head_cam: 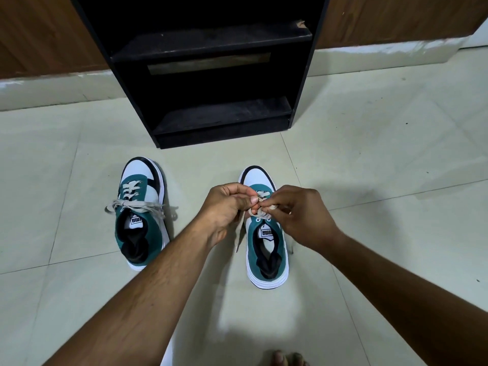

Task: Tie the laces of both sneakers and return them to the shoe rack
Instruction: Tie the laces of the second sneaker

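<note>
2 hands pinch right sneaker (266, 249) laces (260, 207): left hand (227, 207) closed on lace, right hand (298, 215) likewise. Left sneaker (141, 215) bow tied; rack (211, 75) beyond.

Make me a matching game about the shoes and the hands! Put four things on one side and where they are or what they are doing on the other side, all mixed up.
Things:
1. left sneaker
2. right sneaker
3. shoe rack
4. left hand

Places or states:
A. black, stands against the wall with bare shelves
B. on the floor with nobody touching it, laces in a bow
C. pinches a lace, close to the right hand
D. on the floor under both hands, laces being tied

Pairs: 1-B, 2-D, 3-A, 4-C
</note>
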